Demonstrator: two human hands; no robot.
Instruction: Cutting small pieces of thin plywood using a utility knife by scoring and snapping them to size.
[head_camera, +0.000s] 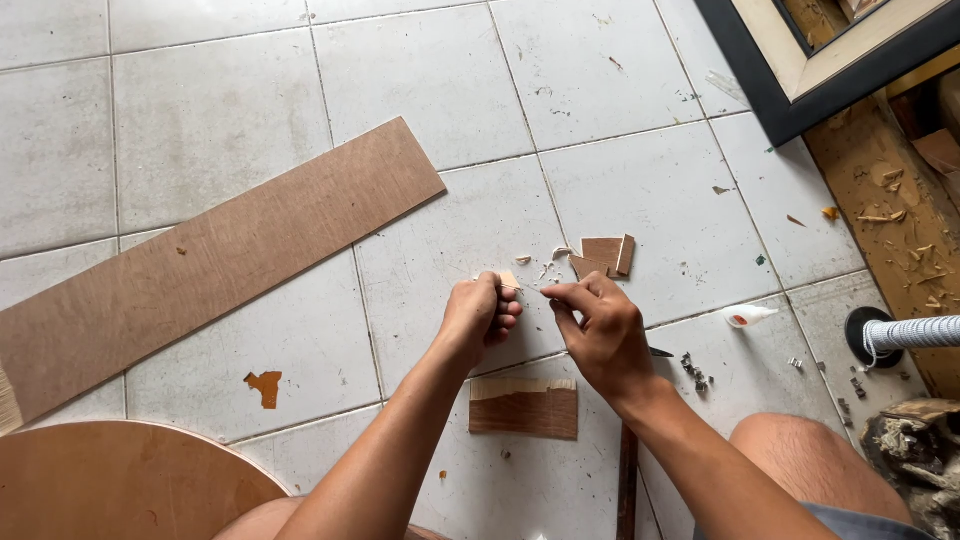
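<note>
both left hand (480, 315) and right hand (600, 330) pinch a small wood chip (508, 281); white glue bottle (748, 316) nearby.

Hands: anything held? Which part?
The left hand pinches a small pale wood chip at its near end, with the far end sticking out past the fingers. The right hand pinches something thin at its fingertips; too small to identify.
</note>
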